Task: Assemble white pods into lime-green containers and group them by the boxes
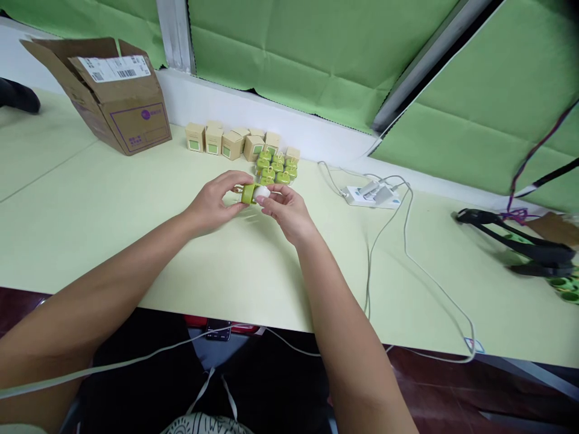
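Observation:
My left hand (217,202) pinches a small green case (248,193) with a loop at its left end, held sideways above the table. A rounded white piece (262,192) sits at the case's right end, and my right hand (287,210) has its thumb and fingers closed on it. Whether the white piece is inside the case or only against its mouth, I cannot tell. Just beyond my hands stands a cluster of several similar green cases (283,177) with loops on top. Behind and left of them are several small cardboard boxes (232,145) with green labels.
An open cardboard carton (131,123) stands at the back left. To the right, a white power strip (371,196) holds plugs, and white cables (407,241) trail over the table's front edge. A black frame-like object (525,244) lies at far right. A phone (219,330) rests below the table edge.

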{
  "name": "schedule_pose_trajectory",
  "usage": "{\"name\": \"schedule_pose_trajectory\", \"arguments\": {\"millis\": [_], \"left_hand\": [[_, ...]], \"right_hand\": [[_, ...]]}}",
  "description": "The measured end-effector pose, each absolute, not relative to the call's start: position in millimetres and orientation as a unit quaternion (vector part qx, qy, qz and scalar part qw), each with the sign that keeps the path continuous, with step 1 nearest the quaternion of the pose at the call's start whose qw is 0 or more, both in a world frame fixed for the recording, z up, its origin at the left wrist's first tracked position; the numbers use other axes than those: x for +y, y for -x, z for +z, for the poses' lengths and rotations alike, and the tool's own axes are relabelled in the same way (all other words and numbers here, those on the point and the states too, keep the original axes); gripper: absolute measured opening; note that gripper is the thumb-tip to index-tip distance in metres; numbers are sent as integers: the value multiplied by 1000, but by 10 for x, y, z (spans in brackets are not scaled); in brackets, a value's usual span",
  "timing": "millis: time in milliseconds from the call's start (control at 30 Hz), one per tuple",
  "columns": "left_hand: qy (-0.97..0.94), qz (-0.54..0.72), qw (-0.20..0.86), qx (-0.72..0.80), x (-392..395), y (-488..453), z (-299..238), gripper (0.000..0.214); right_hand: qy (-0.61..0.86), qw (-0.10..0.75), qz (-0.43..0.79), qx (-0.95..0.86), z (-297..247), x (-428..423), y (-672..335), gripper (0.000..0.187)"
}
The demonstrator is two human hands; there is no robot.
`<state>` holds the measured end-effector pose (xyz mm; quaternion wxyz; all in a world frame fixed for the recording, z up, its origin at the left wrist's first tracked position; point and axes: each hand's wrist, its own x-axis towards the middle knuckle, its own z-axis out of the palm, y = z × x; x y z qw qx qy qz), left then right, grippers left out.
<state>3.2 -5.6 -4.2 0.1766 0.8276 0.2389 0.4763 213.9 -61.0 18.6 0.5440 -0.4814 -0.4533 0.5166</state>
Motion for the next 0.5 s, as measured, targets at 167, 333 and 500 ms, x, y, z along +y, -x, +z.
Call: {"name": "schedule_pose_trajectory", "arguments": {"millis": [167,333,500], "left_hand": [[-830,481,163,230,-44,-26,-64,38],[-828,498,151,209,-17,-23,-70,37],[-831,509,128,185,-5,-13,-56,39]], "right_hand": [[464,557,520,-451,132,-594,-2147,68],[450,576,500,-465,66,-563,-2139,69],[436,592,485,-474,62,-570,-2111,67]]}}
